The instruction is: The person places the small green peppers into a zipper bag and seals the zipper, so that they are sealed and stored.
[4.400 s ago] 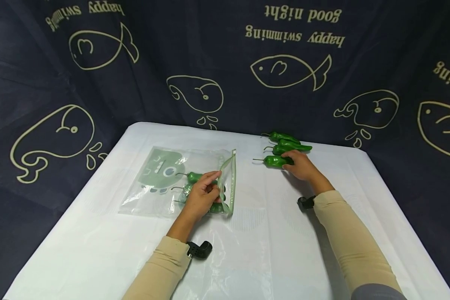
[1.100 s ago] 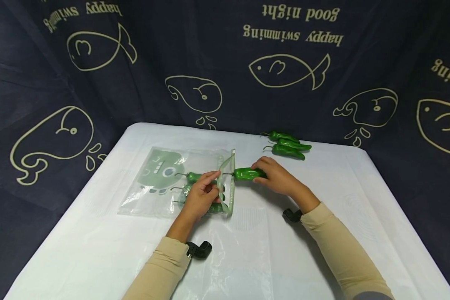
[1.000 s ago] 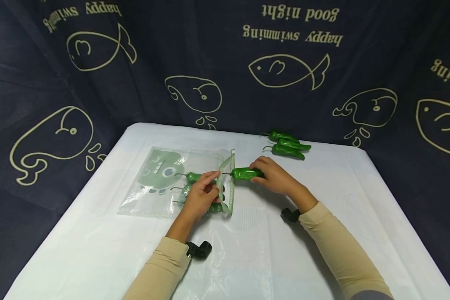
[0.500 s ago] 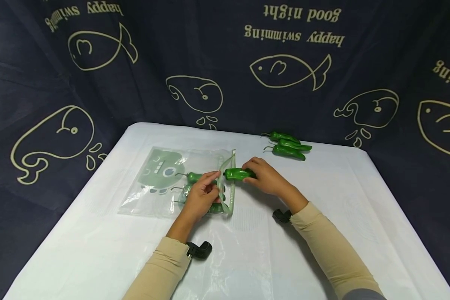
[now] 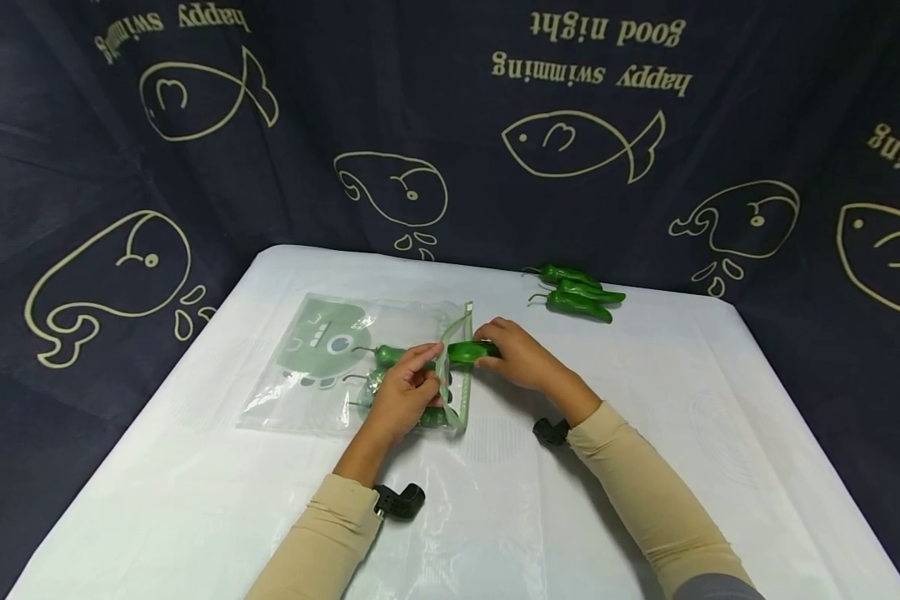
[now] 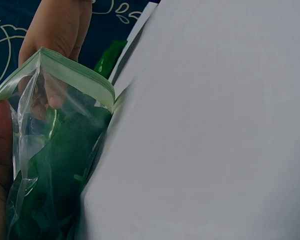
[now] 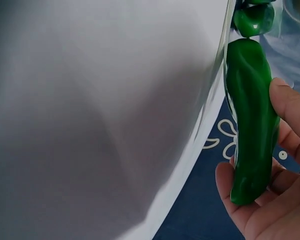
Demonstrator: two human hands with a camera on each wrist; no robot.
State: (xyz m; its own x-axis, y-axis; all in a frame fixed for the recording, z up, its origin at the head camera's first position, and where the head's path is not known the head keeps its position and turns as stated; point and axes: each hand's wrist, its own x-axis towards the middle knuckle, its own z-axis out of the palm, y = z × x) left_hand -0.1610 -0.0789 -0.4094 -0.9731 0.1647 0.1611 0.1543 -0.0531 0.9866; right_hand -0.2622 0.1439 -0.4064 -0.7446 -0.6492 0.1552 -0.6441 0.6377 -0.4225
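Note:
A clear zip bag [image 5: 401,315] with a green cartoon print lies flat, its mouth facing right. My left hand [image 5: 405,392] grips the near layer at the mouth, holding it apart. Several green peppers [image 5: 390,357] lie inside the bag, partly behind that hand. My right hand [image 5: 521,358] pinches another green pepper [image 5: 465,352] by its blunt end, the stem end inside the mouth. In the right wrist view, thumb and fingers hold this pepper [image 7: 250,120] from both sides. The left wrist view shows the right hand [image 6: 55,30] behind the bag's green zip edge [image 6: 80,75].
Three more green peppers [image 5: 579,305] lie together near the back edge of the white-covered table [image 5: 682,400]. A dark cloth [image 5: 457,100] with fish and whale drawings hangs behind it. A thin clear plastic sheet [image 5: 480,508] lies on the front part of the table.
The right hand picked up a pepper from the group at the back and brought it left and nearer, stem end first, into the bag mouth. The left hand has stayed put.

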